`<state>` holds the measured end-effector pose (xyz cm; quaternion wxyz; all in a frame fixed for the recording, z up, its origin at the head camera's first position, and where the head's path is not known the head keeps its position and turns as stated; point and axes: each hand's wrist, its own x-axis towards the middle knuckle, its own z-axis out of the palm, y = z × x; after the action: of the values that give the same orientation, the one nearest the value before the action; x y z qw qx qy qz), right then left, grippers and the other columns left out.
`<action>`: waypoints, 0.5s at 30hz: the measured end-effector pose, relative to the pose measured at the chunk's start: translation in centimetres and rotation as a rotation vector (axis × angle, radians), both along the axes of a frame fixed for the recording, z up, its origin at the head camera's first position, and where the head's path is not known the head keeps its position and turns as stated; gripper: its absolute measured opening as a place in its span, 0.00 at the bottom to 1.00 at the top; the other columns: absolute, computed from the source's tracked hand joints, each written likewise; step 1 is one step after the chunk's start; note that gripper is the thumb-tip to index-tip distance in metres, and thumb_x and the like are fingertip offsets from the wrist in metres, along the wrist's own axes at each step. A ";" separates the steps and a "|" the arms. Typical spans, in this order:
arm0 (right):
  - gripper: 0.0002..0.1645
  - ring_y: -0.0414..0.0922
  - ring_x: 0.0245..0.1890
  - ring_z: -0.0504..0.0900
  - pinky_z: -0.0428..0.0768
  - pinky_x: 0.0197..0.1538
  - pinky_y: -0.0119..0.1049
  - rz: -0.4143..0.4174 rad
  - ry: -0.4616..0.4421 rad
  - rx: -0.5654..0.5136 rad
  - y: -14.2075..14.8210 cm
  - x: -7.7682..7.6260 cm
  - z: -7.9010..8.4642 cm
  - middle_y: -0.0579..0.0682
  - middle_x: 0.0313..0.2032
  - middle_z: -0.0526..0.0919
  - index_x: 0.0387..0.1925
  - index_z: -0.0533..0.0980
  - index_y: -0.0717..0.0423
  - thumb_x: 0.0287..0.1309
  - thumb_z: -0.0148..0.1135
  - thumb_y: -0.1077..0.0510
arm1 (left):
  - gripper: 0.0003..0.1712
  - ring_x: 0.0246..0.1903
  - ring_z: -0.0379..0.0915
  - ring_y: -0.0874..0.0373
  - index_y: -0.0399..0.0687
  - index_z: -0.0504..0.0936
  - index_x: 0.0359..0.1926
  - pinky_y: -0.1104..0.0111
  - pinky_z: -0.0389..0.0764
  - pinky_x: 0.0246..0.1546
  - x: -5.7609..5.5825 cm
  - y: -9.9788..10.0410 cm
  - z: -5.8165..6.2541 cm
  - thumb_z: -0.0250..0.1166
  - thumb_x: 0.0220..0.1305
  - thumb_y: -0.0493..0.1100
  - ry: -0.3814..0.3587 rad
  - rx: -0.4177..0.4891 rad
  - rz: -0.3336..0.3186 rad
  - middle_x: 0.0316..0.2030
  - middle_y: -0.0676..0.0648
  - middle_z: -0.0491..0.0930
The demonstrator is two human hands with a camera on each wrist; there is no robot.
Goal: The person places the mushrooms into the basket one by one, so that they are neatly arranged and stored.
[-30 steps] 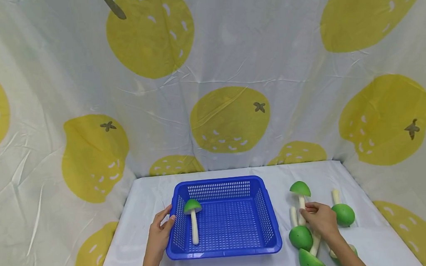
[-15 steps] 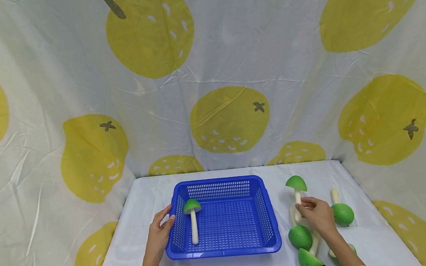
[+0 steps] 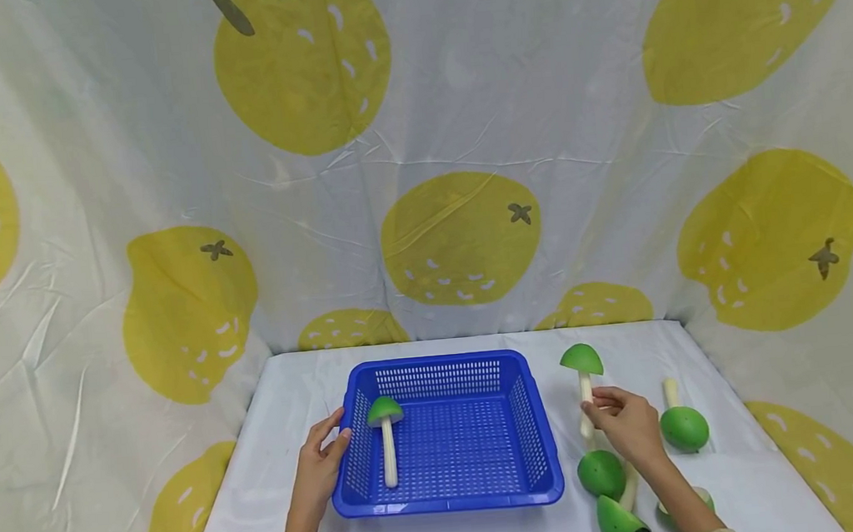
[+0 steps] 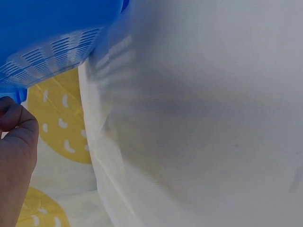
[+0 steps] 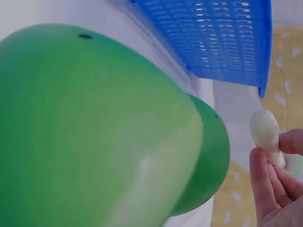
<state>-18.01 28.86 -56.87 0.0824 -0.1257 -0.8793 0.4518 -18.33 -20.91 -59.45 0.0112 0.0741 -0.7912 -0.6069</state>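
Note:
A blue plastic basket (image 3: 449, 505) stands in the middle of the table, and my left hand (image 3: 318, 468) grips its left rim. One green-capped toy mushroom (image 3: 389, 453) lies inside it along the left side. To the right of the basket, my right hand (image 3: 630, 425) pinches the white stem of another toy mushroom (image 3: 582, 360), cap pointing up and away. In the right wrist view the lower stem end (image 5: 264, 128) sticks out from between thumb and fingers. My left hand (image 4: 18, 137) shows only partly at the left wrist view's edge.
Several more mushrooms lie right of the basket: one green mushroom (image 3: 601, 475) below my right hand, another mushroom (image 3: 618, 521) nearer me, one mushroom (image 3: 684, 429) farther right. Part of another mushroom (image 3: 704, 496) shows behind the forearm. Lemon-print cloth (image 3: 462, 238) encloses the white table.
My right hand has lifted the pinched mushroom and moved it left and away from me, towards the basket. The left hand and the basket have stayed in place.

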 end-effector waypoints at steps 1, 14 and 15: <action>0.26 0.33 0.26 0.87 0.81 0.30 0.27 0.000 0.003 0.001 -0.1 0.0 0.1 0.59 0.43 0.89 0.55 0.82 0.63 0.62 0.72 0.49 | 0.29 0.63 0.78 0.38 0.61 0.73 0.73 0.56 0.86 0.54 0.0 0.0 0.0 0.63 0.74 0.55 0.001 0.001 0.001 0.70 0.45 0.68; 0.25 0.29 0.29 0.84 0.85 0.32 0.29 0.011 0.041 -0.052 -2.0 -0.7 2.1 0.59 0.43 0.88 0.54 0.82 0.63 0.63 0.72 0.50 | 0.29 0.61 0.79 0.39 0.57 0.73 0.72 0.62 0.87 0.49 0.0 -0.1 -0.1 0.63 0.74 0.53 0.021 0.034 0.001 0.68 0.44 0.68; 0.25 0.29 0.29 0.83 0.86 0.33 0.30 0.014 0.041 -0.064 -2.1 -0.7 2.2 0.59 0.43 0.88 0.55 0.82 0.63 0.63 0.73 0.51 | 0.28 0.60 0.79 0.39 0.57 0.74 0.72 0.63 0.88 0.48 -0.1 -0.1 -0.2 0.63 0.74 0.52 0.019 0.051 0.002 0.68 0.45 0.68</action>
<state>-18.73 26.75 -54.72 0.0930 -0.1127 -0.8634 0.4829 -18.44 -21.06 -59.60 0.0174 0.0695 -0.7753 -0.6275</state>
